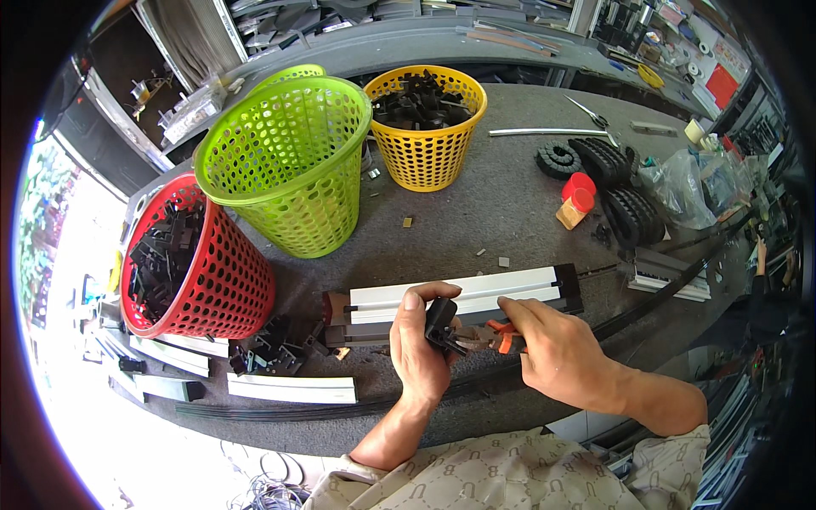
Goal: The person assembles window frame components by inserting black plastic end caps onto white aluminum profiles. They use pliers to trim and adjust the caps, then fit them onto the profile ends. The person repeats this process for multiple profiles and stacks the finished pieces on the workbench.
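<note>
My left hand [419,357] is closed around a small black plastic part [439,321], held up over the near middle of the table. My right hand [565,350] grips a pair of pliers with orange handles [505,334]. The metal head of the pliers points left and meets the lower side of the black part, though the exact contact is partly hidden. Just beyond both hands lies a white strip-shaped profile [382,297] with dark ends. Several loose black plastic parts [276,347] are heaped to the left of my hands.
A red basket [234,272] and a yellow basket [425,153] hold black parts; a green basket [310,208] stands between them. On the right are a red-lidded jar [576,204], black coiled strips [631,217], scissors [591,112] and a plastic bag [693,187]. A white piece [293,388] lies near the front edge.
</note>
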The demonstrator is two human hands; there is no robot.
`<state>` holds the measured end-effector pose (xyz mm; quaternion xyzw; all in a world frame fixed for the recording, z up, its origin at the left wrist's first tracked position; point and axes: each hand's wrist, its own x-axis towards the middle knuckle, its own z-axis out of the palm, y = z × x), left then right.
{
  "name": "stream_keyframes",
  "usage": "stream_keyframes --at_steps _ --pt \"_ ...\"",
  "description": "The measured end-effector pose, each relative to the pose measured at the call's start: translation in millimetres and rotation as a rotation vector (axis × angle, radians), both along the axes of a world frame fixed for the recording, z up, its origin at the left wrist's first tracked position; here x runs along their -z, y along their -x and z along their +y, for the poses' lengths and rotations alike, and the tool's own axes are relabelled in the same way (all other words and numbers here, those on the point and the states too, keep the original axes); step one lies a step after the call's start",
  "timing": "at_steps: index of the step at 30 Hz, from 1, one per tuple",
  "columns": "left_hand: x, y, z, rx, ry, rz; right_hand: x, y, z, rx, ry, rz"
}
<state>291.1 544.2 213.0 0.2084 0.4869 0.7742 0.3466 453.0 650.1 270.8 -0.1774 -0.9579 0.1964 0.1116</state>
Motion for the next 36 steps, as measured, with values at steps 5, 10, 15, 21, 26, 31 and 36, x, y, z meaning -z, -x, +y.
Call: stream_keyframes --at_steps 5,10,15,21,26,31,36 --pt "3 -2 0 0.002 -0.001 -0.052 1 2 -1 -0.002 -0.009 0.002" --pt "6 -3 0 0.02 0.007 -0.028 0 2 -2 -0.026 -0.031 0.0" --pt "10 -1 -2 0.007 -0.045 -0.047 -1 1 -6 -0.071 -0.081 -0.067" --pt "11 -4 -1 -0.094 0.0 0.052 1 0 -9 -0.056 -0.159 -0.058" --pt "10 -7 -1 -0.108 0.002 -0.014 2 2 -6 -0.084 -0.124 -0.017" --pt "10 -3 -2 0.031 -0.013 -0.133 -1 4 -6 -0.069 0.206 -0.106" --pt "14 3 -5 0.22 -0.156 -0.252 -3 6 -6 -0.12 0.609 -0.177"
